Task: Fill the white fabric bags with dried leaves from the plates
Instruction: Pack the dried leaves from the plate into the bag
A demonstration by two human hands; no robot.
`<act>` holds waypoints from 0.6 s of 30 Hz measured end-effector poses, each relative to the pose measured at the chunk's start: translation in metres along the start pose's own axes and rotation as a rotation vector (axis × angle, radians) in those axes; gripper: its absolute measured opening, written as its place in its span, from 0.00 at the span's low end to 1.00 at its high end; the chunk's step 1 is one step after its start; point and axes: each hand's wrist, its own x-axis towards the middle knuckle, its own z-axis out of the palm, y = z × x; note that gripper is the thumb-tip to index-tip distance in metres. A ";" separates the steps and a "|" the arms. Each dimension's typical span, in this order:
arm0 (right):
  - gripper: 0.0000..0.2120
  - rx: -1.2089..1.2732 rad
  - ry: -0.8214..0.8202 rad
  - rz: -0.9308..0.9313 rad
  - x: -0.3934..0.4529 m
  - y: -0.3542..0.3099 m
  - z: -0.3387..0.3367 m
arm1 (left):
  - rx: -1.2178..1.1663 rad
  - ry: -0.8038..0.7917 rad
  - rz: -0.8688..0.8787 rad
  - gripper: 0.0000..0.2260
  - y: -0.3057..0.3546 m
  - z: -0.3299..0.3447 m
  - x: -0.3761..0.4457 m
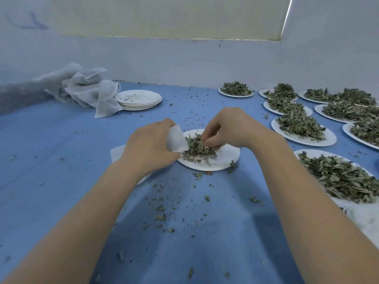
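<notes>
Ok, nearest me: blue cloth (61,160) strewn with leaf crumbs (162,216). Both forearms reach in to the plate (225,158) at centre. My left hand (149,146) grips a white bag (176,139) at the plate's left edge, fingers curled round the cloth, mouth facing the leaves (198,149); rest of the bag trails out left under the hand. My right hand (227,128) is curled down on the leaf pile, pinching a clump right at the bag mouth. Hands close together, not touching as far as I can see. Can't tell how much is in the bag.

Right side: full plates (303,130) heaped with dried leaves, running from near edge back to the wall (184,64), packed close, some overlapping. Bit of white fabric (361,218) at the near right edge, just beside the closest one.

Far left: stack of empty plates (139,99), a few crumbs on top, with a heap of spare bags (86,89) crumpled beside it, draped against the stack's left side, near the wall
</notes>
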 end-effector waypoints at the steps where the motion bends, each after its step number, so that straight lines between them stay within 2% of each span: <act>1: 0.05 0.004 0.020 -0.012 -0.001 0.002 -0.002 | -0.003 -0.016 -0.011 0.23 0.000 0.003 -0.001; 5: 0.05 -0.029 0.083 -0.086 -0.002 0.000 -0.007 | -0.045 -0.016 0.007 0.21 0.002 0.012 -0.004; 11: 0.05 -0.072 0.070 -0.217 0.001 -0.018 0.002 | -0.133 0.061 0.034 0.22 0.010 0.018 -0.004; 16: 0.07 0.115 0.109 -0.266 0.001 -0.025 0.011 | -0.286 0.128 -0.030 0.16 0.010 0.021 -0.003; 18: 0.11 0.134 0.065 -0.260 0.000 -0.026 0.011 | -0.382 0.155 -0.060 0.14 0.011 0.020 -0.002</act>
